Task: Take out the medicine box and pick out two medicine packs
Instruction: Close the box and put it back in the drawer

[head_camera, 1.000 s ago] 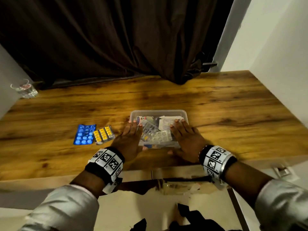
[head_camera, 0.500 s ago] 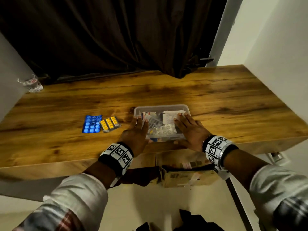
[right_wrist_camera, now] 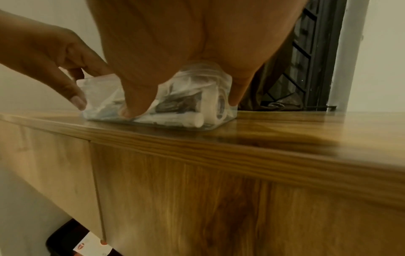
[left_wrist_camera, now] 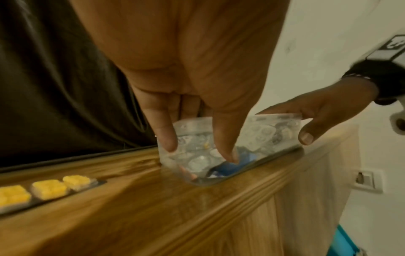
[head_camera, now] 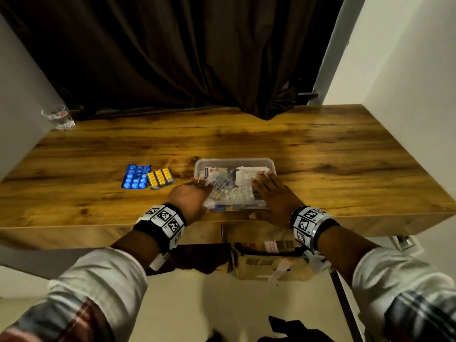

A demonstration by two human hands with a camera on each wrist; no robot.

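The medicine box (head_camera: 234, 183) sat near the tabletop (head_camera: 320, 169) front edge, the left hand (head_camera: 188, 197) and right hand (head_camera: 274, 196) apparently clasping its ends, while blue pack (head_camera: 135, 179) and yellow pack (head_camera: 161, 178) already lay out beside it.

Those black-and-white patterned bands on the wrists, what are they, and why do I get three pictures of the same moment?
No robot here: a person works with bare hands. The patterned bands carry small cameras, one on each wrist, and a third camera sits on the head. The head view looks down on a wooden table. The two close views look along each hand at its fingers. The left hand and right hand grip the two sides of a clear medicine box full of pill packs, near the table's front edge. Left of it lie a blue pack and a yellow pack. A drinking glass stands at the far left corner.
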